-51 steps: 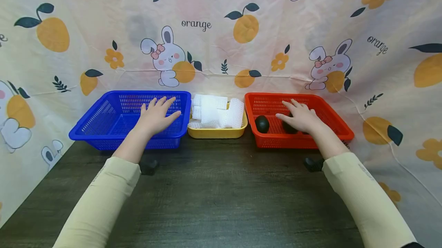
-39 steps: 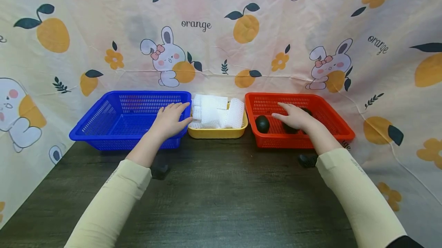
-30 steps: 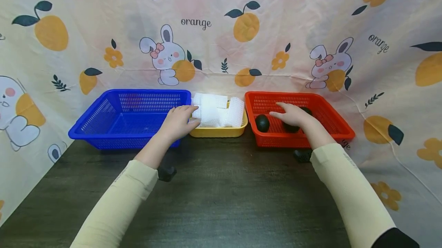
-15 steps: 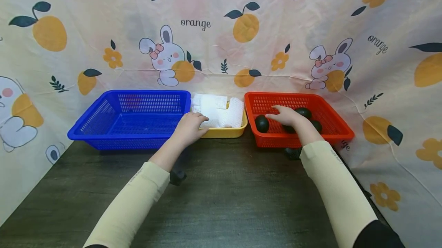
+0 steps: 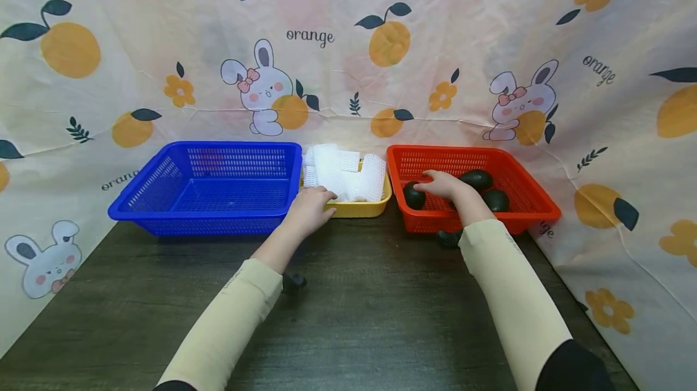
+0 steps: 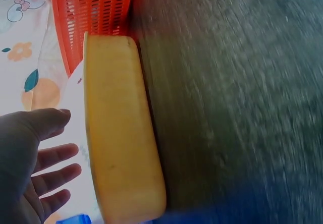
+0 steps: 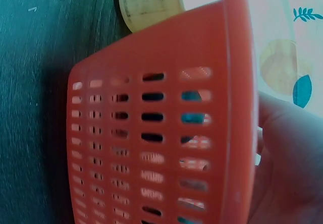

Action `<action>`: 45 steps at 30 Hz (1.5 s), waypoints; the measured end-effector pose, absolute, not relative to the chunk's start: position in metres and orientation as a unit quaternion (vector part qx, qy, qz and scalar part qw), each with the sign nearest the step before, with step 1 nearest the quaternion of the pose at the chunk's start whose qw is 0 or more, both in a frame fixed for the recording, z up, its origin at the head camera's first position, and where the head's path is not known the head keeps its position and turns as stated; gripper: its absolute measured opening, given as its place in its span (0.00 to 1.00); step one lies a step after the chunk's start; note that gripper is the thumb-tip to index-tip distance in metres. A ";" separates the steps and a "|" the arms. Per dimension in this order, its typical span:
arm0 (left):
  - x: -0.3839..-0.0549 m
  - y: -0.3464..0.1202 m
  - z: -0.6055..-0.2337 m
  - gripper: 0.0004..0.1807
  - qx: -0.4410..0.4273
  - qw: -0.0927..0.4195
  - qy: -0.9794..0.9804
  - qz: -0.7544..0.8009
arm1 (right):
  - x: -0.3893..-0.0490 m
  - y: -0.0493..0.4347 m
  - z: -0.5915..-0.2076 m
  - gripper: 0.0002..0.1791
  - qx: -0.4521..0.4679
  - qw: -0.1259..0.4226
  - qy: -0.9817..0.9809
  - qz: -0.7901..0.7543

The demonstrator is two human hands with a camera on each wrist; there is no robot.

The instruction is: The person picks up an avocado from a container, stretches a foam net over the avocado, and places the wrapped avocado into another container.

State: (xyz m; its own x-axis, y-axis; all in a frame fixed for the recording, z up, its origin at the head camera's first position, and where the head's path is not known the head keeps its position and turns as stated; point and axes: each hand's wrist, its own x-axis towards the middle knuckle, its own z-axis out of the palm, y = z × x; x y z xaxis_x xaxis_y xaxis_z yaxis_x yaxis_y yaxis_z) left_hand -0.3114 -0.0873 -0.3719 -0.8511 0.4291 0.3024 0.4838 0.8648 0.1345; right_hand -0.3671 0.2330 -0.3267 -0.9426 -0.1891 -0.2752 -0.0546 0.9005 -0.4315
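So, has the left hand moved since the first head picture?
Yes, the left hand moved rightward, from overlapping the blue basket to the near left corner of the yellow tray.

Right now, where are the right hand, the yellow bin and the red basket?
right hand [image 5: 445, 186]: head view, back of the hand
yellow bin [image 6: 120, 125]: left wrist view, outer side wall
red basket [image 7: 241, 108]: right wrist view, rim
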 end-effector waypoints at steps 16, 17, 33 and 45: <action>-0.321 -0.087 -0.403 0.10 -0.216 0.158 -0.939 -0.217 | -0.375 0.221 -0.336 0.41 -0.064 0.205 0.951 -0.224; -0.322 -0.087 -0.405 0.10 -0.216 0.164 -0.936 -0.225 | -0.377 0.221 -0.337 0.40 -0.067 0.207 0.950 -0.224; -0.324 -0.091 -0.416 0.05 -0.190 0.238 -0.911 -0.278 | -0.378 0.219 -0.345 0.35 -0.058 0.200 0.947 -0.243; -0.325 -0.093 -0.423 0.05 -0.189 0.273 -0.890 -0.313 | -0.379 0.212 -0.345 0.29 -0.046 0.205 0.950 -0.230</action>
